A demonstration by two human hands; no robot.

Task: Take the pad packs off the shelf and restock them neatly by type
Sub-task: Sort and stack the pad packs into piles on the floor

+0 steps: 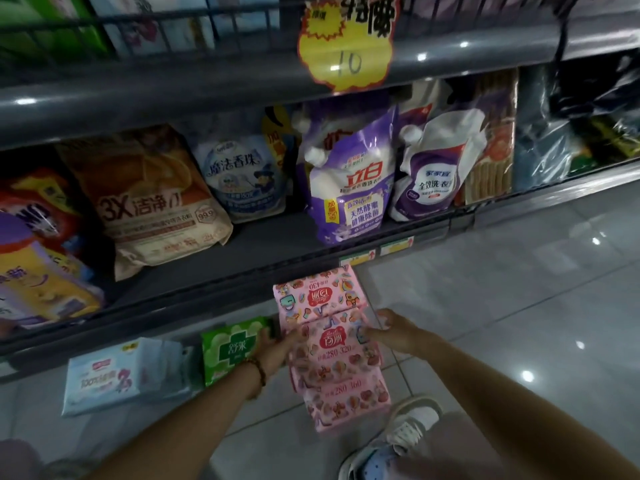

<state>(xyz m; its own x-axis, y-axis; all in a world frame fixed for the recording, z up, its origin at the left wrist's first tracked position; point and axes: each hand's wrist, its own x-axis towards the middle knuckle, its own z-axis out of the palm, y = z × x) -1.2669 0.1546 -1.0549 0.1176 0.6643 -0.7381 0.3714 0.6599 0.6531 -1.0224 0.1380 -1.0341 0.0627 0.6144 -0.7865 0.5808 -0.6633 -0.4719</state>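
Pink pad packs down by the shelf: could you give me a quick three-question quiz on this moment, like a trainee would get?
1. True or false: the pale blue pack lies up on the shelf.
2. Which wrist wears the bead bracelet? A) left B) right C) neither
3. Fill in: the left hand and right hand hold the middle pink pack; the pack just beside the left hand is ____ in colour.
Key: 1 false, it lies on the floor, not the shelf. 2 A. 3 green, the green pack.
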